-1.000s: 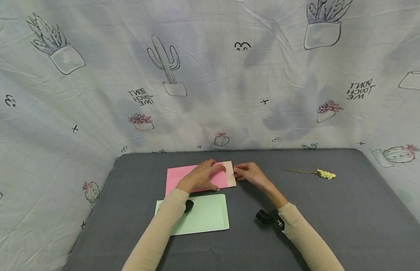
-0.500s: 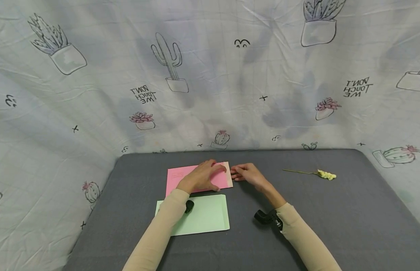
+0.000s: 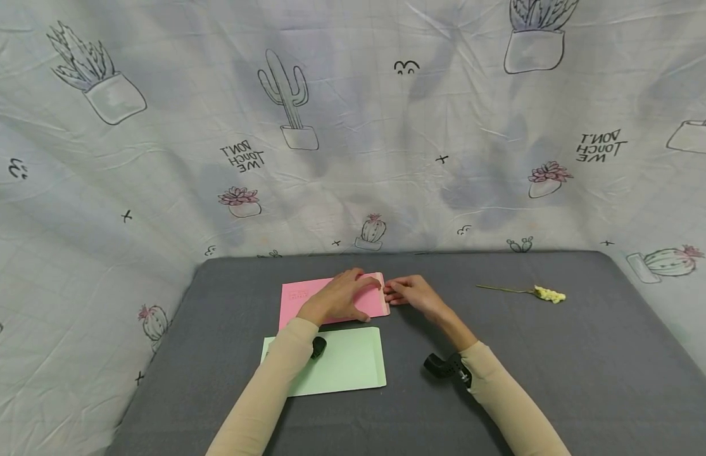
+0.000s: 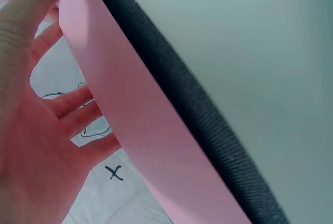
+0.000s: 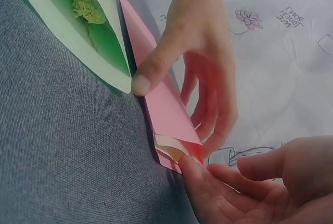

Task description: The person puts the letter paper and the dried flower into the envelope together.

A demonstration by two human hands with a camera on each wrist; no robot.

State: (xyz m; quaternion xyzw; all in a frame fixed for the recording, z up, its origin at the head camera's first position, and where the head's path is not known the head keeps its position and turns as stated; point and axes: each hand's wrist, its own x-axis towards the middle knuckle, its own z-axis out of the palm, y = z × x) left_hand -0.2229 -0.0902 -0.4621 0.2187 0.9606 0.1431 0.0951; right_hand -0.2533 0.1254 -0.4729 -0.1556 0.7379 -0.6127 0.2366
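Observation:
A pink envelope (image 3: 298, 301) lies near the back of the table. My left hand (image 3: 335, 297) grips it across its width, thumb at the near edge and fingers spread along the far edge. At its right end the mouth gapes a little, and a cream sheet (image 5: 169, 145) shows just inside; most of that sheet is hidden. My right hand (image 3: 415, 294) touches the sheet's end with extended fingertips, its thumb held apart in the right wrist view. In front lies a light green envelope (image 3: 344, 361), partly under my left forearm, with a yellow flower (image 5: 88, 5) inside its open mouth.
A yellow flower sprig (image 3: 549, 294) lies on the right of the grey table (image 3: 535, 367), its stem pointing left. Behind the table hangs a pale cloth (image 3: 353, 126) printed with cacti. Each wrist wears a black camera mount (image 3: 446, 367).
My right hand has moved left, and the cream sheet has slid into the pink envelope until only its end shows. My left hand has stayed in place.

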